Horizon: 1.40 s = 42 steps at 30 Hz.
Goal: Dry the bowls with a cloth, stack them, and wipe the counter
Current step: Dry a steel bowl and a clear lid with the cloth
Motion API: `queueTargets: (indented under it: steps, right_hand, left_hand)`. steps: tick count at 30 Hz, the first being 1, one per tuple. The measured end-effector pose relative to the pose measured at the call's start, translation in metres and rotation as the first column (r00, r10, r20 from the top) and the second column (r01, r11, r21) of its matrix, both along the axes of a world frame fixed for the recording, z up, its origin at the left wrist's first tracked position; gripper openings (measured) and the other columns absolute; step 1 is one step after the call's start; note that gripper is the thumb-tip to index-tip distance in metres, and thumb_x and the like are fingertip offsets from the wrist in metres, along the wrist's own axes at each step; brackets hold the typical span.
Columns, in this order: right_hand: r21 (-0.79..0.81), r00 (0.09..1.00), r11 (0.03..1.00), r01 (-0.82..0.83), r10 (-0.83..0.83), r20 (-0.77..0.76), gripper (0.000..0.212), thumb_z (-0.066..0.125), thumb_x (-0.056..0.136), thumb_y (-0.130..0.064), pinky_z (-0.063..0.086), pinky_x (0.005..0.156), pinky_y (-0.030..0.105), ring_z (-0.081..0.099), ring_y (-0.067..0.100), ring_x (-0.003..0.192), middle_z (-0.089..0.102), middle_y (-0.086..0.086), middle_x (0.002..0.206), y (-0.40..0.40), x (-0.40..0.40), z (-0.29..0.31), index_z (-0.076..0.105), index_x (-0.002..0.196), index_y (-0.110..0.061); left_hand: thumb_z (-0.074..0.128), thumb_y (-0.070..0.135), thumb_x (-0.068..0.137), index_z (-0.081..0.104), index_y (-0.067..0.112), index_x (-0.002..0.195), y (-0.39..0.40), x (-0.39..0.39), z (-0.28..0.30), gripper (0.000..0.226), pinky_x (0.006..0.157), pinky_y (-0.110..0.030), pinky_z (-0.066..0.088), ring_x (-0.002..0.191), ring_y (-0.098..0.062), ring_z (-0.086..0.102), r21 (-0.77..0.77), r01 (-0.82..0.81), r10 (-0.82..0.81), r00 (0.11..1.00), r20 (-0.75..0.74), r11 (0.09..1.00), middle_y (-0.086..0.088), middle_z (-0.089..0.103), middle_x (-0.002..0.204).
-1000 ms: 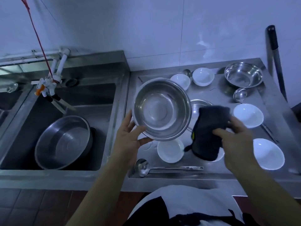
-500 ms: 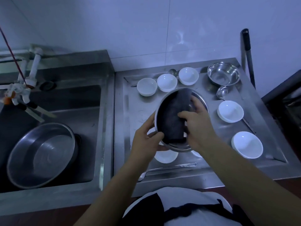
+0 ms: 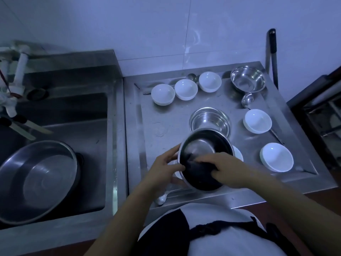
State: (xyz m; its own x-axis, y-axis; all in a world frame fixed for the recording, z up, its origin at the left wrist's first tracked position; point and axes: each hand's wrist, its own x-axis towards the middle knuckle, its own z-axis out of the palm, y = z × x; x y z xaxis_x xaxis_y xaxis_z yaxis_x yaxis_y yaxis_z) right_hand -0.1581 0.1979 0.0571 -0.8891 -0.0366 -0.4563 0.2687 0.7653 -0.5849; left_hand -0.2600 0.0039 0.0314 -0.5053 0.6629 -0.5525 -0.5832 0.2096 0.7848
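My left hand (image 3: pixel 162 169) grips the left rim of a steel bowl (image 3: pixel 202 145) held above the front of the steel counter (image 3: pixel 166 115). My right hand (image 3: pixel 227 169) reaches into the bowl and presses a dark cloth (image 3: pixel 198 172) against its inside. Behind it another steel bowl (image 3: pixel 210 120) stands on the counter, and a third steel bowl (image 3: pixel 248 81) sits at the back right. Three white bowls (image 3: pixel 185 89) line the back, and two more white bowls (image 3: pixel 257 121) stand on the right. Further white bowls lie partly hidden under the held bowl.
A sink (image 3: pixel 55 145) to the left holds a large steel basin (image 3: pixel 36 180). A ladle (image 3: pixel 161 198) lies at the counter's front edge, another ladle (image 3: pixel 247 99) near the back right. A dark pole (image 3: pixel 272 52) leans on the wall.
The bowl has come lower and nearer to me. My right hand has pushed the cloth down toward the bowl's near side. The view has shifted left and up.
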Motion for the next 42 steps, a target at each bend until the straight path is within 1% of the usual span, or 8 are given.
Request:
queueTargets:
  steps: [6,12,16,26,31,33,37,42]
  right_hand:
    - [-0.113,0.871,0.901,0.418,-0.433,-0.231,0.051,0.047,0.064,-0.006,0.045,0.074,0.022,0.061,0.011,0.084,0.069,-0.011,0.087,0.002,0.015,0.016,0.07,0.105,-0.028]
    - [-0.722,0.392,0.074,0.687,-0.875,0.283,0.061,0.039,0.075,0.026,0.04,0.069,0.034,0.054,0.027,0.09,0.066,0.009,0.09,-0.014,0.036,0.015,0.073,0.096,-0.02]
    - [-0.756,0.341,-0.146,0.638,-0.826,0.448,0.05,0.056,0.072,0.005,0.039,0.082,0.042,0.051,0.033,0.105,0.062,0.017,0.108,-0.023,0.051,0.014,0.07,0.116,-0.013]
    - [-0.789,0.248,0.032,0.614,-0.956,0.154,0.024,0.067,0.078,-0.01,0.05,0.094,0.036,0.067,0.021,0.106,0.075,0.012,0.108,-0.063,0.064,0.027,0.08,0.098,-0.015]
    - [-0.789,0.306,0.167,0.592,-0.952,0.028,0.028,0.067,0.081,-0.012,0.047,0.105,0.04,0.065,0.03,0.117,0.073,0.018,0.116,-0.069,0.067,0.031,0.078,0.106,-0.01]
    - [-0.789,0.349,0.194,0.582,-0.937,0.027,0.027,0.066,0.082,-0.013,0.05,0.102,0.038,0.066,0.027,0.114,0.074,0.015,0.115,-0.07,0.064,0.035,0.078,0.106,-0.011]
    - [-0.836,0.476,0.154,0.527,-0.868,0.14,0.03,0.074,0.077,-0.024,0.057,0.089,0.036,0.069,0.024,0.103,0.074,0.014,0.109,-0.067,0.053,0.047,0.078,0.104,-0.011]
    - [-0.614,0.153,0.08,0.785,-0.986,0.066,0.022,0.07,0.089,-0.023,0.055,0.088,0.046,0.071,0.023,0.096,0.073,0.004,0.102,-0.056,0.03,0.039,0.073,0.11,-0.019]
  left_hand:
    - [0.052,-0.015,0.093,0.051,0.024,0.144,-0.006,-0.04,-0.034,0.064,0.058,-0.036,0.061,0.08,-0.025,0.075,-0.071,-0.372,0.377,0.894,0.242,0.926,-0.017,0.067,0.116]
    - [0.044,-0.016,0.096,0.046,0.024,0.148,-0.003,-0.073,-0.077,0.066,0.063,-0.046,0.064,0.105,-0.032,0.062,-0.126,-0.528,0.541,0.794,0.277,0.84,-0.015,0.056,0.139]
    - [0.044,-0.018,0.095,0.046,0.026,0.149,0.0,-0.087,-0.098,0.07,0.08,-0.055,0.06,0.122,-0.04,0.055,-0.178,-0.528,0.557,0.78,0.285,0.83,-0.015,0.054,0.143]
    - [0.063,0.002,0.089,0.047,0.017,0.142,-0.007,-0.105,-0.114,0.058,0.076,-0.054,0.057,0.102,-0.032,0.066,-0.357,-0.358,0.439,0.881,0.178,0.863,-0.015,0.063,0.124]
    - [0.079,0.027,0.077,0.048,0.038,0.138,-0.027,-0.092,-0.066,0.068,0.099,-0.035,0.049,0.128,-0.017,0.057,-0.234,-0.285,0.223,0.94,-0.257,0.929,0.0,0.055,0.146]
    - [0.08,0.042,0.08,0.047,0.051,0.135,-0.027,-0.077,-0.024,0.065,0.103,-0.027,0.045,0.133,-0.002,0.051,-0.05,0.077,-0.089,0.93,-0.357,0.996,0.015,0.053,0.146]
    - [0.089,0.036,0.068,0.04,0.03,0.151,-0.012,-0.048,0.025,0.096,0.117,-0.032,0.036,0.144,-0.01,0.042,0.246,0.699,-0.617,0.711,-0.337,0.671,0.008,0.049,0.154]
    - [0.066,0.001,0.093,0.067,0.015,0.127,0.02,-0.014,0.02,0.037,0.101,-0.037,0.051,0.113,-0.019,0.067,0.257,0.265,-0.165,0.921,-0.352,0.93,-0.004,0.073,0.118]
